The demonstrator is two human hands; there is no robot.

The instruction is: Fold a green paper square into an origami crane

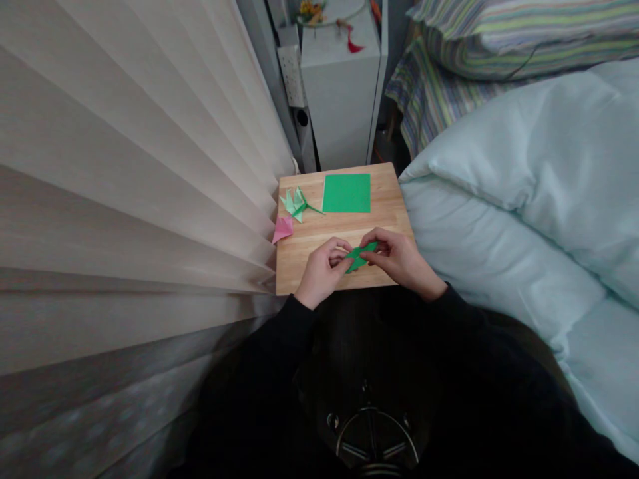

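Between my two hands is a folded piece of green paper, held over the near part of a small wooden table. My left hand pinches its left end with thumb and fingers. At the other end, my right hand grips the paper between thumb and forefinger. Fingers cover part of the folds. Beyond my hands lies a green stack of square paper. To its left are a green folded paper piece with a thin stem and a pink folded paper piece at the table's left edge.
A pleated pale curtain hangs against the table's left side. On the right is a bed with a light blue quilt and a striped pillow. A white cabinet stands behind the table, a red tassel on top.
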